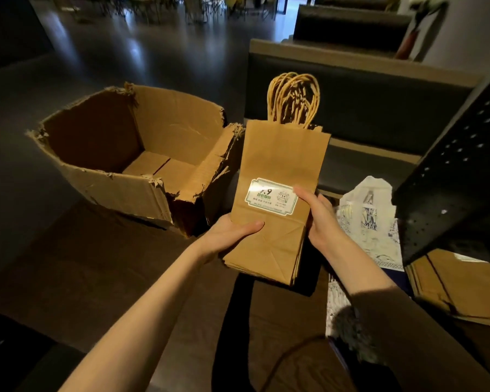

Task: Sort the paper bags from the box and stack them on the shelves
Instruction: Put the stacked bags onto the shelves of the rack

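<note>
A stack of flat brown paper bags (280, 165) with twisted paper handles and a white-and-green label is held up in the middle of the view. My left hand (232, 233) grips its lower left edge, thumb across the front. My right hand (320, 216) grips the right edge, thumb on the label. The torn cardboard box (102, 176) stands to the left on a dark table, and the part of its floor that shows is bare. The black perforated shelf unit (450, 176) rises at the right.
White printed paper bags (371, 216) lie under my right hand beside the shelf unit. More flat brown bags (464, 287) lie on a lower shelf level at the right. Dark benches and an open floor stretch behind the box.
</note>
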`<state>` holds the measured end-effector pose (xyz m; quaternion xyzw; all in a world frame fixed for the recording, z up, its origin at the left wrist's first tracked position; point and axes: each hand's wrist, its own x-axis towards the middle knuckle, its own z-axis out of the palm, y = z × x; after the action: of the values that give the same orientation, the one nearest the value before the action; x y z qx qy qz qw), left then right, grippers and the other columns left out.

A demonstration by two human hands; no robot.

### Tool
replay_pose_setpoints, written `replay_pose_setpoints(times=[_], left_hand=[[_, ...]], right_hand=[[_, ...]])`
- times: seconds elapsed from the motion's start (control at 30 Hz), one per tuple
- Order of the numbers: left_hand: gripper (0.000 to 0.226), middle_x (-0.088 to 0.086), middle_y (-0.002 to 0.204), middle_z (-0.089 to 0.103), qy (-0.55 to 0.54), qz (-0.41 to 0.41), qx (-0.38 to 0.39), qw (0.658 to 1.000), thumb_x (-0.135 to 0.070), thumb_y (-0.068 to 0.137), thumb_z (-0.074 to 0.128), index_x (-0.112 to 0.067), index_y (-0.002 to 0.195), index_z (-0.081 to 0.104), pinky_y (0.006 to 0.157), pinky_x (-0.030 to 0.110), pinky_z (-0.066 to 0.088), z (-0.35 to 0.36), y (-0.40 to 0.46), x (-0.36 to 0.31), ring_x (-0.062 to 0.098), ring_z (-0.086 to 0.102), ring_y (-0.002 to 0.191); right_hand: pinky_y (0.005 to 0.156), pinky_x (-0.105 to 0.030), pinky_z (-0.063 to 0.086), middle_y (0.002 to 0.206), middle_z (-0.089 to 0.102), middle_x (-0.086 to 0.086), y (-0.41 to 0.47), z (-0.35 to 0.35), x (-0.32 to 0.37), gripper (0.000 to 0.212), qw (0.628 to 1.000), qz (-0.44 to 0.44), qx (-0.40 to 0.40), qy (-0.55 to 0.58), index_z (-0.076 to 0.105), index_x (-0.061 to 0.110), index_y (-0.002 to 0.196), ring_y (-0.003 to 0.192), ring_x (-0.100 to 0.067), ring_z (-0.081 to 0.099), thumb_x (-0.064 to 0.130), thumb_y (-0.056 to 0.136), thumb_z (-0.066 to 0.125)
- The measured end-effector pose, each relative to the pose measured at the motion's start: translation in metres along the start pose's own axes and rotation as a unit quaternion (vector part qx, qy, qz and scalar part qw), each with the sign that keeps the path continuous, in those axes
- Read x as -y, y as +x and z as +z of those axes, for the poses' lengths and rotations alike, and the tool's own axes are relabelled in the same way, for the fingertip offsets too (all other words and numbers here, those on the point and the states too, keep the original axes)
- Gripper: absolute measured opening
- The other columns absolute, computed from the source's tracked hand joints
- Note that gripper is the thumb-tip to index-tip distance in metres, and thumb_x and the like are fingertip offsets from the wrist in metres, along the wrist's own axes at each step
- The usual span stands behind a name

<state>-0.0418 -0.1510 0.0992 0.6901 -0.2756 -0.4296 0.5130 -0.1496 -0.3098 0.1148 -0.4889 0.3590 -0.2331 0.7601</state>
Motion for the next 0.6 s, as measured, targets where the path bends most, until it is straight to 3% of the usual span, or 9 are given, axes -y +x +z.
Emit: replay_pose_setpoints(times=[0.1,0.23,0.37,0.47,0.53,0.6], left_hand=[[0.044,-0.006,0.114,0.061,0.028,0.065,-0.017,0.997,-0.031,0.084,0.066,-0.022,0.124,0.054,0.087,0.021,0.047,0.008,-0.012,-0.039,0.008,0.059,0.103],[0.034,-0.010,0.107,0.062,0.028,0.152,0.012,0.988,-0.023,0.085,0.065,-0.025,0.116,0.054,0.073,0.010,0.050,0.029,-0.035,-0.086,-0.002,0.060,0.094],[0.045,-0.013,0.107,0.063,0.032,0.237,0.042,0.970,-0.032,0.076,0.073,-0.026,0.116,0.053,0.087,0.018,0.051,0.055,-0.057,-0.128,-0.003,0.061,0.095],[0.067,-0.020,0.103,0.065,0.041,0.290,0.060,0.954,-0.060,0.052,0.077,-0.036,0.109,0.052,0.082,0.015,0.052,0.077,-0.068,-0.160,-0.003,0.064,0.095],[0.058,-0.017,0.106,0.064,0.045,0.316,0.075,0.945,-0.055,0.059,0.078,-0.038,0.108,0.051,0.083,0.017,0.052,0.095,-0.073,-0.180,-0.002,0.064,0.094],[0.041,-0.019,0.102,0.061,0.041,0.345,0.086,0.934,-0.037,0.071,0.073,-0.038,0.104,0.050,0.074,0.011,0.051,0.115,-0.078,-0.201,-0.008,0.063,0.086]], right_hand=[[0.107,-0.049,0.038,0.131,0.057,-0.006,-0.029,0.001,0.041,0.122,0.999,-0.049,-0.003,0.003,0.041,0.016,0.139,0.123,-0.025,0.052,0.061,0.036,0.087],[0.101,-0.044,0.045,0.124,0.062,-0.004,-0.077,-0.008,0.091,0.117,0.990,-0.142,-0.022,0.003,0.045,0.015,0.135,0.114,-0.021,0.059,0.066,0.036,0.082],[0.094,-0.041,0.051,0.120,0.064,-0.007,-0.125,-0.024,0.136,0.109,0.971,-0.235,-0.032,-0.015,0.047,0.010,0.133,0.108,-0.021,0.063,0.067,0.045,0.079],[0.095,-0.040,0.050,0.112,0.068,-0.005,-0.159,-0.039,0.170,0.076,0.955,-0.292,-0.040,-0.026,0.057,0.011,0.123,0.105,-0.020,0.065,0.055,0.062,0.075],[0.093,-0.037,0.050,0.099,0.072,0.000,-0.181,-0.052,0.191,0.047,0.944,-0.323,-0.064,-0.030,0.062,0.015,0.110,0.100,-0.017,0.067,0.044,0.075,0.070],[0.087,-0.033,0.053,0.088,0.074,0.005,-0.201,-0.067,0.210,0.030,0.932,-0.351,-0.083,-0.029,0.062,0.015,0.104,0.093,-0.012,0.069,0.036,0.084,0.066]])
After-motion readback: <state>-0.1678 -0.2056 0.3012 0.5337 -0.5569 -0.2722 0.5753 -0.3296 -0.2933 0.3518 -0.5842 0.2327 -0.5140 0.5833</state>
